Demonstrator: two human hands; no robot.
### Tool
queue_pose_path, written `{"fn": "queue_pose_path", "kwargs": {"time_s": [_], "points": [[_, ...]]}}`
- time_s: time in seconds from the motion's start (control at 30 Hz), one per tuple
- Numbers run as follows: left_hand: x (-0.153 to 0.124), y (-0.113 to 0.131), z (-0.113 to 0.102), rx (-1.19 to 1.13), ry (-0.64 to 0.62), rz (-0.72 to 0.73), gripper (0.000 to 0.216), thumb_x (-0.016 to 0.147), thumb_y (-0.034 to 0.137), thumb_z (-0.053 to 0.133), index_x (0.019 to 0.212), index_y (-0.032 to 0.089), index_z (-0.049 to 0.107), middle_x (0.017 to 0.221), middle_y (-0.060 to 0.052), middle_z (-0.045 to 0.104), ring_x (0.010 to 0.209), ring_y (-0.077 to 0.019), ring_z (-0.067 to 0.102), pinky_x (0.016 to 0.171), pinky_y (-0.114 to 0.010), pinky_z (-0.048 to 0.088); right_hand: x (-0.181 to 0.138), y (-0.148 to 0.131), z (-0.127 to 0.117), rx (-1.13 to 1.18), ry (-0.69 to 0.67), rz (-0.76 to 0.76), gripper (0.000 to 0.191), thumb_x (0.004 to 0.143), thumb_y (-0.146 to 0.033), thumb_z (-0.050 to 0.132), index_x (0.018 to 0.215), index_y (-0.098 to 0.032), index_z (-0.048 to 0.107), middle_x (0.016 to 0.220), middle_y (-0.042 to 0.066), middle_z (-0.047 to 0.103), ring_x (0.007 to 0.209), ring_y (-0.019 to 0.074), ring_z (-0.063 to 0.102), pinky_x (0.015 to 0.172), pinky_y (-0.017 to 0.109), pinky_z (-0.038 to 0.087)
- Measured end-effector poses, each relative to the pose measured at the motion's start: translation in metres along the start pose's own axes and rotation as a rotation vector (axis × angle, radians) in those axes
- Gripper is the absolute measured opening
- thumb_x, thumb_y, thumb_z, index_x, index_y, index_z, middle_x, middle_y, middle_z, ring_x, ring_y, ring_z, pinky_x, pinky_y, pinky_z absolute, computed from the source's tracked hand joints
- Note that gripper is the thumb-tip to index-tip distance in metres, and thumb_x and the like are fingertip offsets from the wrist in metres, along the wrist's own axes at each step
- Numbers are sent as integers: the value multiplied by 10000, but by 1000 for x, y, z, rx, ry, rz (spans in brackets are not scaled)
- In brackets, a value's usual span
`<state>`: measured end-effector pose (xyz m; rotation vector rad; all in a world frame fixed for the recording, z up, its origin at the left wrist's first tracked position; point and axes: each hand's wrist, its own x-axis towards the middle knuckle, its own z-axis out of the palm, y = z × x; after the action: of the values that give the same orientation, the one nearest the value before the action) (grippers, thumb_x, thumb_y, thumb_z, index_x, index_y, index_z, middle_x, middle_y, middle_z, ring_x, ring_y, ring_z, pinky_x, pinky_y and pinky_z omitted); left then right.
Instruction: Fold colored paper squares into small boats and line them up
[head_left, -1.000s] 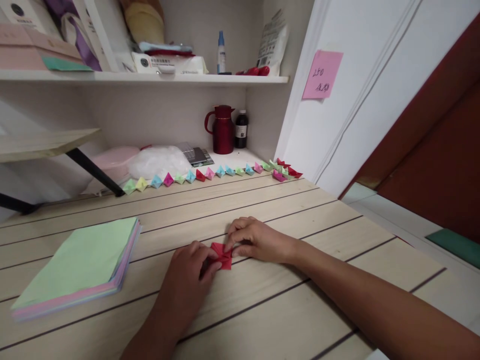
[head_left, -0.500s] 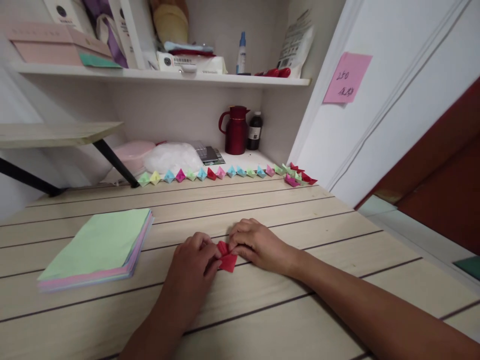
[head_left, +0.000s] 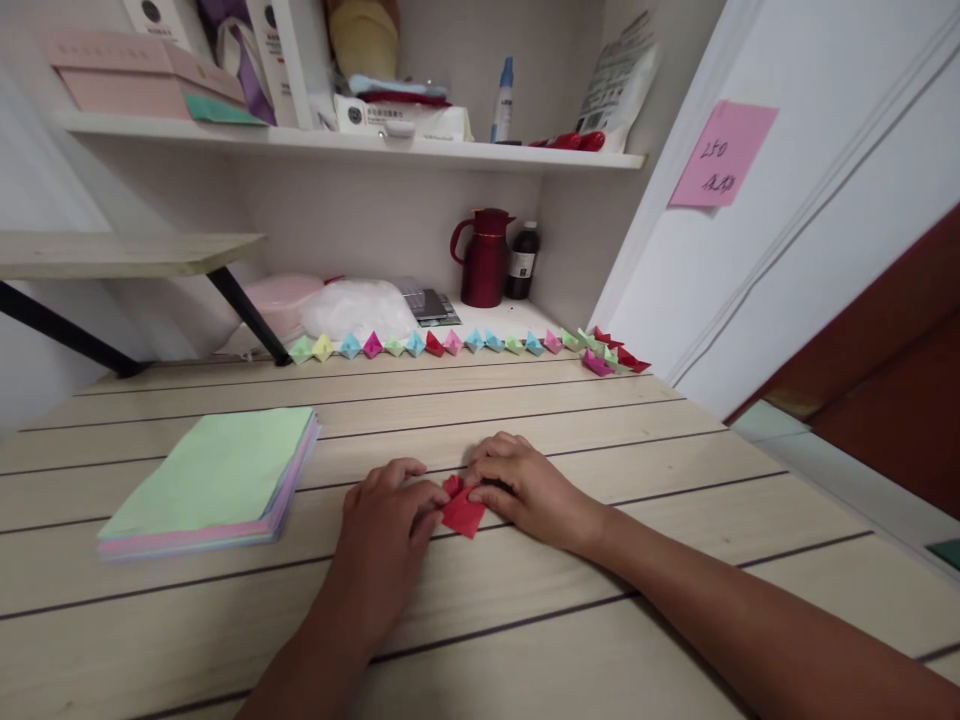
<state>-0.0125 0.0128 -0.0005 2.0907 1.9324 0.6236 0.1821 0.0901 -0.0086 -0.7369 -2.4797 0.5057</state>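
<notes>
On the wooden tabletop, a small piece of folded red paper [head_left: 463, 516] lies between my two hands. My left hand [head_left: 386, 535] has its thumb and bent forefinger closed at the paper's left edge. From the right, my right hand [head_left: 529, 490] grips the paper's upper right side with thumb and fingertips, its other fingers curled behind. The fingers cover parts of the folds. A square stack of coloured paper [head_left: 217, 470], pale green sheet on top, rests to the left of my left hand.
Along the table's back edge runs a row of small folded paper pieces [head_left: 373, 345] in several colours, bunched at the right end. Behind them are a dark red jug [head_left: 484, 262], a dark bottle [head_left: 523, 262] and a white plastic bag [head_left: 358, 308]. A small raised shelf [head_left: 135, 255] stands at left.
The view has swung slightly, shifting the scene to the right. The red paper's folds look different, with its lower flap now broader. Both hands stay at the paper.
</notes>
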Motion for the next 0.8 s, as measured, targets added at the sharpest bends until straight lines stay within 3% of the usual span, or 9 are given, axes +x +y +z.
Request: {"fn": "queue_pose_path", "kwargs": {"time_s": [0.13,0.3,0.63,0.8], "points": [[0,-2,-2,54,-16,30,323,836,159,575,1086,326,692,1164,-29,620,1103,-227,531,953,-432,376,0,1,-2,4,-10,-37,30,872,-223,647,889,-199,643,945,42,663,920,193,562,844,351,398],[-1,-2,-3,108,-25,70,384,865,159,519,1141,377,673,1216,-33,602,1118,-241,517,945,-452,375,1,-3,-1,-27,-3,-10,59,873,-248,647,893,-196,627,949,46,660,923,199,557,840,355,396],[-1,2,-3,138,-9,89,273,879,206,530,1026,338,718,1215,-37,614,1099,-252,530,933,-459,377,4,-11,5,-111,34,135,119,892,-273,610,814,-189,576,963,48,613,944,202,517,842,360,384],[0,1,0,175,-19,86,281,875,217,539,1076,329,700,1230,-46,615,1107,-263,535,932,-460,386,5,-14,4,-151,44,183,150,885,-282,622,781,-184,575,952,47,602,960,206,510,846,365,376]]}}
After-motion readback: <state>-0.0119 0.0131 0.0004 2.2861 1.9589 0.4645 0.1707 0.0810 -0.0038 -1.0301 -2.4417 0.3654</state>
